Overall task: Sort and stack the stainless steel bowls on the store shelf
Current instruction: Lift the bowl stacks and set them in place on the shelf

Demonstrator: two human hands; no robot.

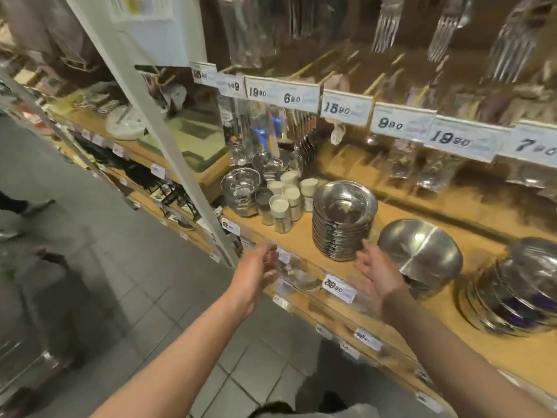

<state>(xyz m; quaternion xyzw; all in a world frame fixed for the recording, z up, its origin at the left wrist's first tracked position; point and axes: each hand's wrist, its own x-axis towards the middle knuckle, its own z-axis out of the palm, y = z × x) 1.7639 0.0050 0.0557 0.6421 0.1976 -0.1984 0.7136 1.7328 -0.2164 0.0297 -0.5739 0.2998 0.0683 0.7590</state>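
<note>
Steel bowl stack (343, 220) stood on the shelf (301, 236) at twelve o'clock of my right hand (378, 277). Both hands, left hand (259, 271) included, were spread and empty. A careless nudge could topple it.

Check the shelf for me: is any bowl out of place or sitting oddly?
Yes. One bowl lies upside down on a short stack, right of the tall upright stack. The stack at far right leans, its bowls slipped askew. Both hands hold nothing.
</note>
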